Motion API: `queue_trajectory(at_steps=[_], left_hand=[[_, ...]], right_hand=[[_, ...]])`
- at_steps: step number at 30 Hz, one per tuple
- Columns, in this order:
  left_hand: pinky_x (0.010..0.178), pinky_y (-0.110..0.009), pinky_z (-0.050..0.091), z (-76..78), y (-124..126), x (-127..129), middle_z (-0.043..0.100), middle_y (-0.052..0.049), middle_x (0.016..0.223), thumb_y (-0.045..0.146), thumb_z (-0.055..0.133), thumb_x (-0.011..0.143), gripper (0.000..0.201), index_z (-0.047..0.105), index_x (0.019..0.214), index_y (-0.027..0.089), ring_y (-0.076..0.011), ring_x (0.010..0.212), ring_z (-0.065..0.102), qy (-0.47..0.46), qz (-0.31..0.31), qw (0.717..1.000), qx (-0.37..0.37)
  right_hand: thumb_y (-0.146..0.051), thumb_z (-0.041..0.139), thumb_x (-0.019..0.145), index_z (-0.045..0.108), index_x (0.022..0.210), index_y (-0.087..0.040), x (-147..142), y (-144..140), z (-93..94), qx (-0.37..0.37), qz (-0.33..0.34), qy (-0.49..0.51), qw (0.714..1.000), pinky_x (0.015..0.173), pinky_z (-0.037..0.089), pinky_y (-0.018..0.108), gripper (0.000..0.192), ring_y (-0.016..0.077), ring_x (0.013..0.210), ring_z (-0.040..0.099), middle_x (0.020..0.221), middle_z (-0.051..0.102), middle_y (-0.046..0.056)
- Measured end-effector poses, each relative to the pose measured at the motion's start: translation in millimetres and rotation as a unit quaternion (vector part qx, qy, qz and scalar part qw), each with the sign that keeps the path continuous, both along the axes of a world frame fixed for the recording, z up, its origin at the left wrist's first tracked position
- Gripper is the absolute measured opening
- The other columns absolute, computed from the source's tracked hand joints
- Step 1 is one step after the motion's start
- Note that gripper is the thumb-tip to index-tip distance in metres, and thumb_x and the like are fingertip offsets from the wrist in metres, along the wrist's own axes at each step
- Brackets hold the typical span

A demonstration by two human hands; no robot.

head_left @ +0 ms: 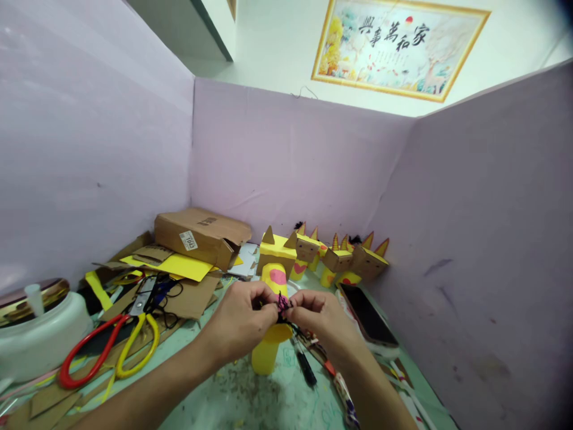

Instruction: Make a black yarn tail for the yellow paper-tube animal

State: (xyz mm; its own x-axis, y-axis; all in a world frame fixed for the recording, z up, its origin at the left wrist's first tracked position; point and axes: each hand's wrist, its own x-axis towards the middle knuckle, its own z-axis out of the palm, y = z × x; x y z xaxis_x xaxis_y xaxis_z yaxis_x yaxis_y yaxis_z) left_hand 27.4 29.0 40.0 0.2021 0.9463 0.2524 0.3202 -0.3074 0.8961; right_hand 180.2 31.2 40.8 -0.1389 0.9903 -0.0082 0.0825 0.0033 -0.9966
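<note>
Two hands meet at the middle of my view, but I start at the far left, where a white lidded pot (38,334) sits at the table's edge. Next to it lie red-handled scissors (89,355) and yellow-handled scissors (136,352) on cardboard scraps, their handles toward me. Behind them a brown cardboard box (201,236) rests on a yellow paper sheet (183,267).

My left hand (239,325) has its fingertips pressed together, pinching a small tuft of black yarn (282,304). The tuft is bunched, so I cannot tell its long axis; its loose ends poke upward. It sits between both hands, just in front of a yellow tube figure (271,334) that stands upright, long axis vertical, its eared cardboard head facing me. My right hand (320,319) pinches the same tuft from the other side, fingertips nearly touching those of the left.

Beyond, a row of smaller eared figures (340,260) stands along the back wall. To the right a dark phone (367,316) lies flat, long axis running away from me.

The table (250,400) is pale green and littered with bits. Lilac partition boards (290,161) fence it on three sides, with a framed picture (398,48) above.
</note>
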Motion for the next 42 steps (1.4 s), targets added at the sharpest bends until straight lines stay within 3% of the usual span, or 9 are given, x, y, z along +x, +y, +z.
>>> queue_trajectory(at_steps=[5, 18, 25, 32, 37, 42], left_hand=[[0.053, -0.022, 0.034, 1.5, -0.9, -0.4, 0.051, 0.002, 0.057, 0.022, 0.052, 0.068, 0.012, 0.055, 0.058, 0.015, -0.0118, 0.057, 0.044, -0.003, -0.006, 1.000, -0.003], [0.055, -0.023, 0.038, 2.8, -2.6, -1.5, 0.058, -0.001, 0.061, 0.025, 0.055, 0.070, 0.014, 0.059, 0.061, 0.015, -0.0137, 0.060, 0.049, 0.002, -0.005, 1.000, -0.007], [0.055, -0.023, 0.038, 1.5, -3.9, -0.7, 0.059, -0.001, 0.062, 0.025, 0.053, 0.071, 0.016, 0.062, 0.063, 0.015, -0.0138, 0.060, 0.050, 0.012, -0.004, 1.000, 0.008], [0.051, -0.023, 0.034, 1.0, -1.6, -2.9, 0.055, 0.001, 0.056, 0.025, 0.055, 0.069, 0.016, 0.058, 0.057, 0.016, -0.0126, 0.056, 0.047, 0.061, 0.028, 0.998, 0.009], [0.049, -0.022, 0.032, -1.3, 0.2, -2.6, 0.051, 0.002, 0.053, 0.021, 0.054, 0.066, 0.013, 0.054, 0.054, 0.016, -0.0118, 0.054, 0.044, 0.085, 0.044, 0.995, 0.010], [0.053, -0.023, 0.035, 11.9, -2.2, -8.7, 0.058, 0.000, 0.061, 0.032, 0.053, 0.074, 0.021, 0.061, 0.064, 0.016, -0.0128, 0.057, 0.048, 0.080, 0.020, 0.996, 0.015]], right_hand=[[-0.027, 0.070, 0.047, 0.066, 0.062, -0.014, -0.7, -1.1, 1.7, -0.002, -0.007, 0.022, 1.000, 0.053, 0.033, 0.023, 0.020, 0.0098, 0.053, 0.047, 0.058, 0.061, 0.000], [-0.024, 0.066, 0.050, 0.062, 0.054, -0.014, -2.3, -0.7, -0.4, 0.018, -0.011, 0.034, 0.999, 0.049, 0.028, 0.023, 0.011, 0.0076, 0.047, 0.039, 0.048, 0.054, -0.003], [-0.024, 0.064, 0.051, 0.062, 0.056, -0.014, -5.5, -3.1, -3.4, 0.010, 0.006, 0.039, 0.999, 0.053, 0.031, 0.023, 0.012, 0.0091, 0.052, 0.043, 0.053, 0.055, -0.002], [-0.027, 0.059, 0.047, 0.057, 0.049, -0.015, -5.1, -1.5, 2.8, 0.010, -0.029, -0.011, 0.999, 0.047, 0.023, 0.023, 0.012, 0.0068, 0.045, 0.032, 0.044, 0.047, -0.005], [-0.026, 0.057, 0.047, 0.051, 0.046, -0.017, -5.4, -1.7, 2.8, 0.006, -0.019, -0.025, 0.999, 0.045, 0.021, 0.022, 0.011, 0.0056, 0.043, 0.026, 0.041, 0.040, -0.007], [-0.029, 0.057, 0.049, 0.053, 0.050, -0.017, -2.5, -1.4, 0.7, 0.017, -0.029, -0.024, 0.999, 0.046, 0.022, 0.023, 0.013, 0.0068, 0.044, 0.029, 0.043, 0.041, -0.006]])
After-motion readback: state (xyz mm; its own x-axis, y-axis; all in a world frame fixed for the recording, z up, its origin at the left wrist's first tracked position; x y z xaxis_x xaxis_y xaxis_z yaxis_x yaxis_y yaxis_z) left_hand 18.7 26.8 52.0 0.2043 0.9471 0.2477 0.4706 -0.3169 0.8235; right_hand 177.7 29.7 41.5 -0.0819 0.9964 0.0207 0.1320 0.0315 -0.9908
